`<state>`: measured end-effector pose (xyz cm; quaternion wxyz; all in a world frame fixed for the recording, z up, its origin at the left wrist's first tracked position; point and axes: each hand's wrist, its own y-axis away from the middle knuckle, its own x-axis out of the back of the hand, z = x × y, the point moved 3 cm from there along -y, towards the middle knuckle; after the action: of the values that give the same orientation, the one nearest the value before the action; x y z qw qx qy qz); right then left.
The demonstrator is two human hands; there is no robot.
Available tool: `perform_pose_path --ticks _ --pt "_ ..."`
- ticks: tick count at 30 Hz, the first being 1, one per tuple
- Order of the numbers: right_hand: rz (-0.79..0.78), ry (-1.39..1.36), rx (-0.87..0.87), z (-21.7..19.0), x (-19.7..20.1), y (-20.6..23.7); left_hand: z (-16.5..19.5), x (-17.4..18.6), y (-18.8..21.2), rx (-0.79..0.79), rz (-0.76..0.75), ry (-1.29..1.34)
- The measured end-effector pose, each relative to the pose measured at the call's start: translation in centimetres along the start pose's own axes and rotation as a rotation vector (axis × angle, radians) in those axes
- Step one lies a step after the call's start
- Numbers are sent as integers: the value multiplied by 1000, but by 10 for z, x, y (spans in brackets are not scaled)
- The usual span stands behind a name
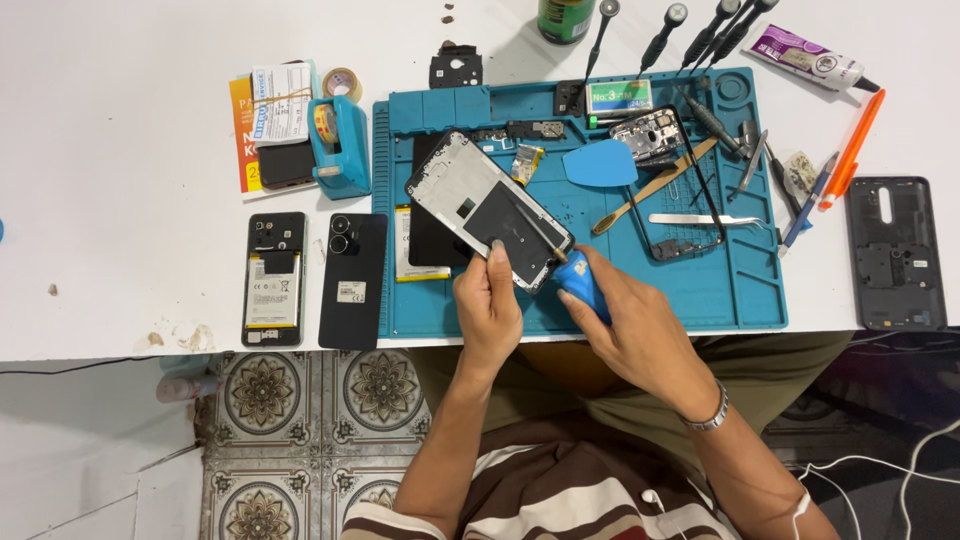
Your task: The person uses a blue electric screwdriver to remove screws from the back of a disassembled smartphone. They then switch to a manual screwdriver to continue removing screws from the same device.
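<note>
far left of the table: a bundle of papers [270,125] held by a rubber band sits near the back edge, a small dark phone lying on its lower part.
tape holder: a teal tape holder [340,145] stands just beside the papers, touching the left edge of the mat, a small tape roll [342,82] behind it.
front left: an opened phone [274,278] with its battery showing lies near the front edge; a black phone [352,280] lies face down just beside it.
mat: a teal work mat [740,290] covers the middle of the table, reaching almost to the front edge.
your left hand: your left hand [488,305] pinches the near end of the phone frame [485,208], thumb on top, fingers closed under it.
phone frame: it is tilted over the left half of the mat, its far corner pointing to the back left.
your right hand: your right hand [635,330] is closed around the blue handle of a screwdriver [570,268], its tip touching the frame near your left thumb.
mat middle: a blue pick [600,163], a bamboo toothbrush [650,188], a circuit board [648,130] and tweezers [695,219] lie apart from your hands.
back edge: more screwdrivers [700,30] lean across the mat's rim.
right end: a glue tube [810,55], an orange pen [852,148] and a grey back cover [895,252] lie off the mat.
</note>
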<state>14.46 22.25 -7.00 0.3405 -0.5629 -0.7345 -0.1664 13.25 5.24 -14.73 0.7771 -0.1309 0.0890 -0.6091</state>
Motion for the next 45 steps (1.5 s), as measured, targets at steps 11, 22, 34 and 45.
perform_pose_path --ticks 11,22,34,45 --pt "-12 1 51 1 -1 -3 0 0 -3 21 5 35" --pt "-40 -32 -38 3 -1 -7 -2 0 -4 -32 3 -49" --pt "-69 63 52 3 -7 0 -3 2 -2 -21 10 -25" --pt "-45 72 54 0 -5 1 -5 0 -1 13 1 -4"
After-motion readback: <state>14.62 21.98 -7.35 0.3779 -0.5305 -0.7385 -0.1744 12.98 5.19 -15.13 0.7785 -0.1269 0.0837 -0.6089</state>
